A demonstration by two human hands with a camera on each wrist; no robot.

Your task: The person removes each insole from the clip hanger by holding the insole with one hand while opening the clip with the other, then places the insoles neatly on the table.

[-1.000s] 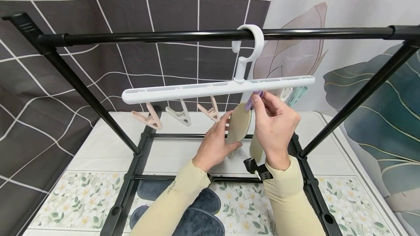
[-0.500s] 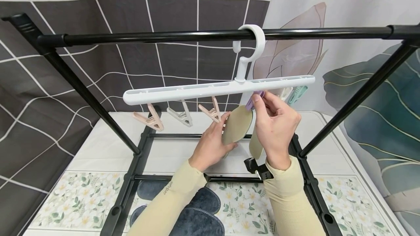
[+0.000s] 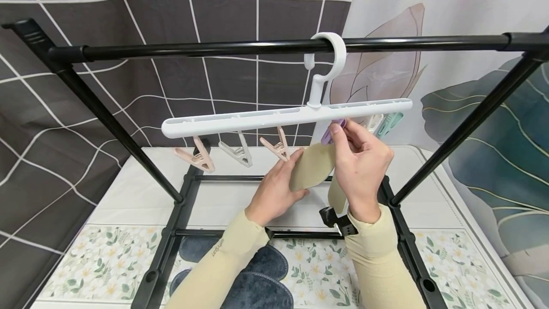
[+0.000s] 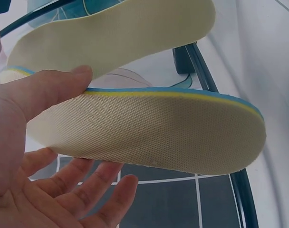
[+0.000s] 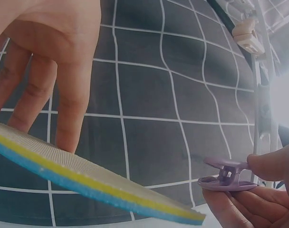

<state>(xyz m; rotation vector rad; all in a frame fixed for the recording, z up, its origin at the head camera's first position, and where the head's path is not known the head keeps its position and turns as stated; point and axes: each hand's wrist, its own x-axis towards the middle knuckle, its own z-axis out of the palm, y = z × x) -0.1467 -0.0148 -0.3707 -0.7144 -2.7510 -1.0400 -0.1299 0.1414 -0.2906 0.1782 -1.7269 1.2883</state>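
My left hand [image 3: 274,190] holds an insole [image 3: 313,166] between thumb and fingertips. In the left wrist view this insole [image 4: 173,128] shows a beige mesh face and a blue and yellow edge. My right hand [image 3: 362,166] pinches a purple clothespin [image 3: 330,133] under the white hanger [image 3: 257,119]. The right wrist view has the purple clothespin [image 5: 227,175] with a gap between its two halves, apart from the tip of the insole [image 5: 111,185]. A second insole [image 3: 336,195] hangs behind, partly hidden by my right hand; what holds its top is hidden.
The hanger hooks over a black rack bar [image 3: 193,50]. Left along it hang a pink clothespin [image 3: 197,157], a grey clothespin [image 3: 239,151] and another pink clothespin [image 3: 279,146]. A teal clothespin [image 3: 390,123] is at the right. Dark blue slippers [image 3: 257,285] lie below.
The insole in my left hand has turned to show its flat side, and its upper end has drawn slightly down from the purple clothespin. My right hand has hardly moved.
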